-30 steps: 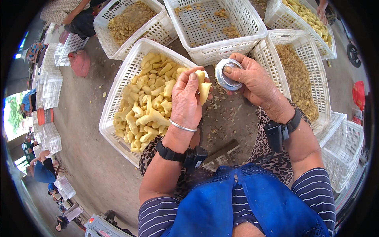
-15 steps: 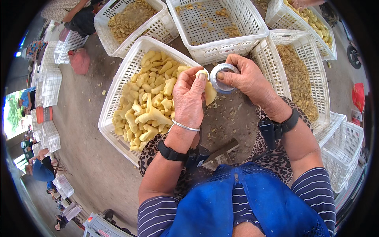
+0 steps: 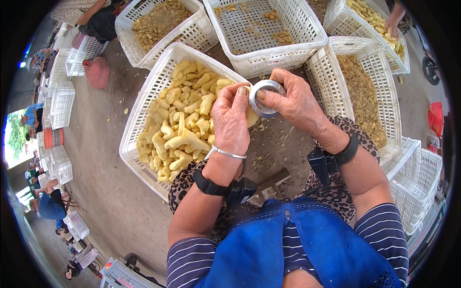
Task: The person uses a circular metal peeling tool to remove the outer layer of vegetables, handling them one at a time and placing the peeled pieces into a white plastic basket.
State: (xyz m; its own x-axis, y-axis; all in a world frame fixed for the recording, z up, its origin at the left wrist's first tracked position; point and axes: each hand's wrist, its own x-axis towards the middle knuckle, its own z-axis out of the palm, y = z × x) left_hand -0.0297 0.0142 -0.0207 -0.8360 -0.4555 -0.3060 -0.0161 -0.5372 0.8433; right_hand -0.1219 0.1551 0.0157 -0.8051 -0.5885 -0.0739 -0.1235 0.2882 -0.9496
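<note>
My left hand [image 3: 230, 117] has its fingers closed on a pale yellow piece of peeled ginger [image 3: 252, 117], mostly hidden behind the fingers and the metal ring. In my right hand [image 3: 301, 103] is a round, silvery metal ring [image 3: 254, 100], thumb inside its rim and fingers around the far side. The ring's near edge meets the ginger beside my left fingertips. Just left of my left hand, a white plastic crate [image 3: 137, 117] holds a heap of peeled ginger [image 3: 185, 122].
Ahead stand a crate of brownish scraps [image 3: 161, 26] and a crate with a few scraps on its bottom [image 3: 249, 33]. Another scrap-filled crate [image 3: 362, 96] is at my right. Beyond it, another person's hand [image 3: 392, 26] touches ginger in a crate. Stacked crates [image 3: 415, 182] stand lower right.
My right hand has brought the metal ring left and slightly down, over the ginger. My left hand has shifted little. The other person's hand has reached into the far-right crate.
</note>
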